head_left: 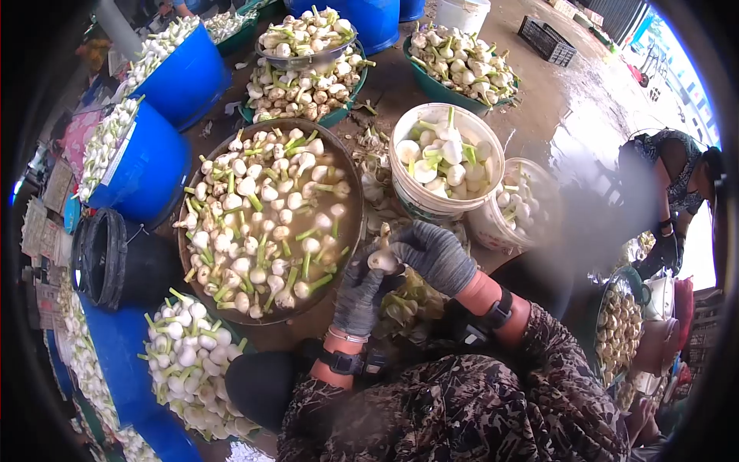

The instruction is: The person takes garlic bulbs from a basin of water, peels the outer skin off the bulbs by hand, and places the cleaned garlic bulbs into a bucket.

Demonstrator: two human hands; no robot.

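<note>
Left fingers grip a garlic bulb; right fingers bend beside it, hold unclear (white bucket, markings illegible).

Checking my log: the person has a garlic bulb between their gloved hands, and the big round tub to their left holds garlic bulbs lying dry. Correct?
One error: the garlic bulbs in the big round tub aren't dry; the head view shows them in murky water. The rest stands: a garlic bulb between the gloved left hand and right hand, tub to the left.

White garlic bulbs in round brown basin | right of basin: round white plastic bucket | behind bucket: round green plastic tub
</note>
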